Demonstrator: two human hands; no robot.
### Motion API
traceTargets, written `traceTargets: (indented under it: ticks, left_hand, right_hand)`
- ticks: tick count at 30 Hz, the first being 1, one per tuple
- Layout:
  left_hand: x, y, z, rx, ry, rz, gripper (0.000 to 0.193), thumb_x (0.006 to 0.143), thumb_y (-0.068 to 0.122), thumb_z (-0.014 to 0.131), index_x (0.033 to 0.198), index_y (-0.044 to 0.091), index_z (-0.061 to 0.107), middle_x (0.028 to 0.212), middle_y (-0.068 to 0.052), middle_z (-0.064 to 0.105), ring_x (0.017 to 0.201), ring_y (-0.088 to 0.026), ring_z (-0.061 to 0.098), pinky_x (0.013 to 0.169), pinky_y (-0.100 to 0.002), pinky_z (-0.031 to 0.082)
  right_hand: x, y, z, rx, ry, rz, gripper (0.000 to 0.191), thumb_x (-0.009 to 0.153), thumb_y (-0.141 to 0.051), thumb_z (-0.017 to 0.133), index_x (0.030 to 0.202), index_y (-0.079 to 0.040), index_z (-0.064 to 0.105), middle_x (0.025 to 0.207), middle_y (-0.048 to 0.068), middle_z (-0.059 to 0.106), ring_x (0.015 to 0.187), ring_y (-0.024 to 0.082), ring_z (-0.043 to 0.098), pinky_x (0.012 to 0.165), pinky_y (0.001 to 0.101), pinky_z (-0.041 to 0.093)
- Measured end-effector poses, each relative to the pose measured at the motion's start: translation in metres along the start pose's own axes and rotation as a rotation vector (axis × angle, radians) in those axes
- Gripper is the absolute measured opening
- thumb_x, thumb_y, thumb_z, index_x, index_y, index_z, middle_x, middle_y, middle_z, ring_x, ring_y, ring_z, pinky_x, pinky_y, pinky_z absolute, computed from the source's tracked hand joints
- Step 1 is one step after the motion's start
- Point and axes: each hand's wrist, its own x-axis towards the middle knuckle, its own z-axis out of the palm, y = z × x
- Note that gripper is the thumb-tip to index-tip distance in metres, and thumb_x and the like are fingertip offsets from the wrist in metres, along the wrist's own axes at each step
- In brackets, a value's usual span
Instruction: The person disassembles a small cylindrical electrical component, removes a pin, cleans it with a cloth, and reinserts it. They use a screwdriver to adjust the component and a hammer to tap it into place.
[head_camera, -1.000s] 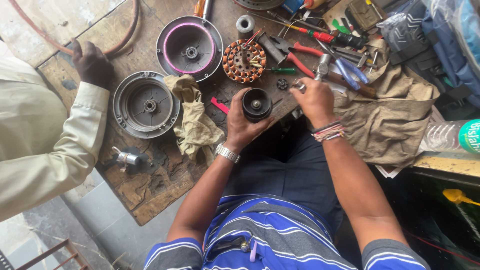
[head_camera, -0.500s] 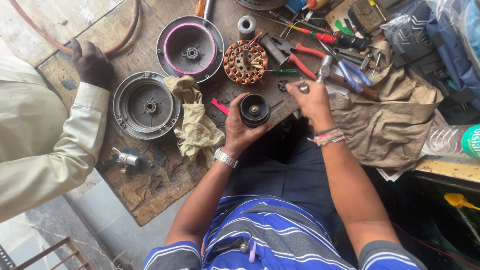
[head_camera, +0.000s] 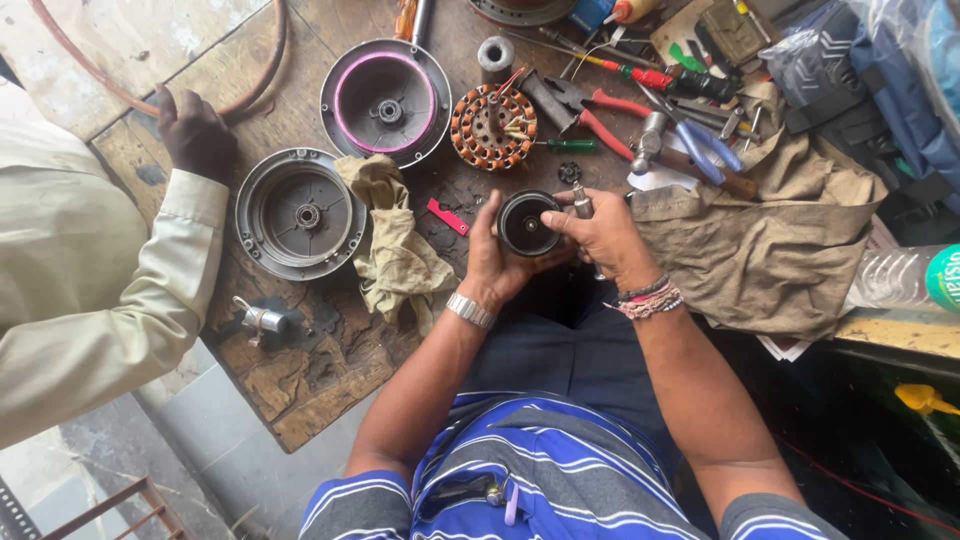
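Note:
My left hand (head_camera: 497, 262) cups a small round black motor part (head_camera: 526, 224) from below and the left, over the near edge of the wooden workbench (head_camera: 330, 350). My right hand (head_camera: 603, 235) rests its fingertips on the part's right rim and also pinches a thin metal tool (head_camera: 582, 204) that sticks up past the knuckles. Just beyond lie a copper-wound stator (head_camera: 493, 126) and a small black gear (head_camera: 569, 172).
Two round fan housings (head_camera: 298, 213) (head_camera: 385, 101) and a dirty rag (head_camera: 395, 250) lie left of my hands. Pliers, a hammer (head_camera: 690, 165) and screwdrivers crowd the far right beside a brown cloth (head_camera: 760, 240). Another person's hand (head_camera: 195, 130) rests on the bench at left.
My right hand came back from the tools at the right and now meets the black part held by my left hand, with a thin tool in its fingers.

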Motion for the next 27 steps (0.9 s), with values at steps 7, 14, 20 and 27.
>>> traceTargets:
  ticks: [7,14,20,27]
  left_hand:
    - [-0.001,-0.01,-0.001,-0.102,0.053,0.111,0.06,0.093,0.05,0.069,0.134,0.008,0.058,0.131,-0.017,0.064,0.125,-0.036,0.062,0.108,-0.057,0.054]
    - [-0.001,-0.02,0.012,-0.206,-0.033,0.177,0.07,0.089,0.061,0.07,0.127,0.003,0.061,0.12,-0.023,0.068,0.112,-0.04,0.068,0.095,-0.047,0.058]
    - [0.004,-0.021,0.02,-0.247,0.01,0.218,0.075,0.085,0.067,0.072,0.124,0.004,0.062,0.116,-0.02,0.069,0.106,-0.033,0.069,0.089,-0.048,0.06]
    - [0.005,-0.022,0.028,-0.229,-0.009,0.233,0.071,0.086,0.062,0.072,0.125,0.005,0.064,0.115,-0.021,0.069,0.106,-0.033,0.068,0.096,-0.048,0.058]
  right_hand:
    - [-0.025,-0.023,-0.011,-0.304,0.155,-0.306,0.049,0.092,-0.012,0.079,0.134,0.002,0.058,0.092,0.004,0.065,0.077,0.009,0.058,0.066,0.0222,0.05]
    - [-0.09,-0.047,0.002,-0.189,0.205,-0.814,0.029,0.111,-0.007,0.062,0.135,-0.004,0.048,0.131,0.02,0.068,0.124,0.024,0.069,0.106,0.0321,0.059]
    - [-0.1,-0.049,0.037,-0.236,0.238,-1.023,0.028,0.107,-0.008,0.063,0.126,-0.006,0.042,0.128,0.022,0.068,0.123,0.031,0.069,0.104,0.0399,0.061]
    - [-0.108,-0.057,0.048,-0.215,0.133,-1.266,0.033,0.108,0.004,0.061,0.129,-0.006,0.038,0.125,0.023,0.062,0.128,0.045,0.063,0.106,0.0525,0.059]
